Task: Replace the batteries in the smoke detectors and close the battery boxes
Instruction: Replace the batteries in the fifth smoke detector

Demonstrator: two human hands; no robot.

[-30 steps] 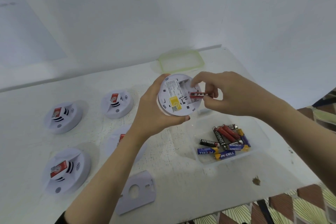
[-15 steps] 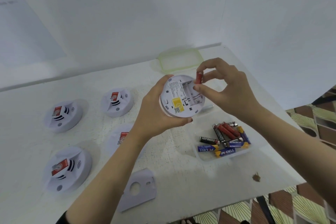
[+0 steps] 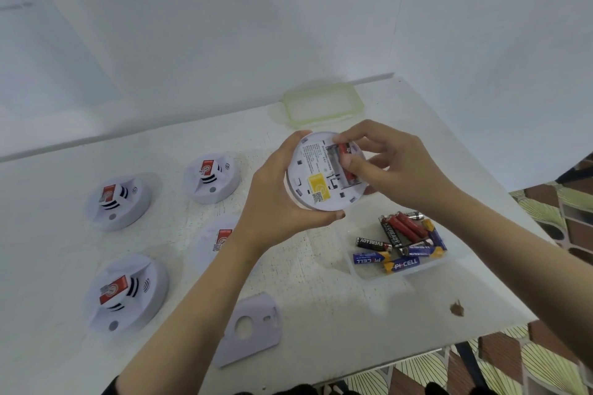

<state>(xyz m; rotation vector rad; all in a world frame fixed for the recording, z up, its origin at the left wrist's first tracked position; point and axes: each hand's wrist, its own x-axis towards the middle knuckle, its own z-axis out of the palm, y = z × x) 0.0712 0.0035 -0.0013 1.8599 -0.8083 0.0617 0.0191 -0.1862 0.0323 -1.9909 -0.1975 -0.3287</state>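
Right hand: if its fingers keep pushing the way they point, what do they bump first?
Probably the red battery the right hand pinches, then the battery slot of the smoke detector; depth is unclear.

Centre: detector [image 3: 324, 173] held above the table [image 3: 321, 298] between both hands.
Left: four detectors [image 3: 118, 202] on the table — two behind, two in front.
Right: batteries [image 3: 401, 244] in a tray [image 3: 362, 269].
Behind: lid [image 3: 322, 102].
Front: cover plate [image 3: 250, 333].

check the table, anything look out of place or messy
Mostly tidy. A loose white plate lies alone near the front edge, off any detector. A small brown scrap sits on the table near the clear battery tub. The tub's green-rimmed lid lies apart at the back.
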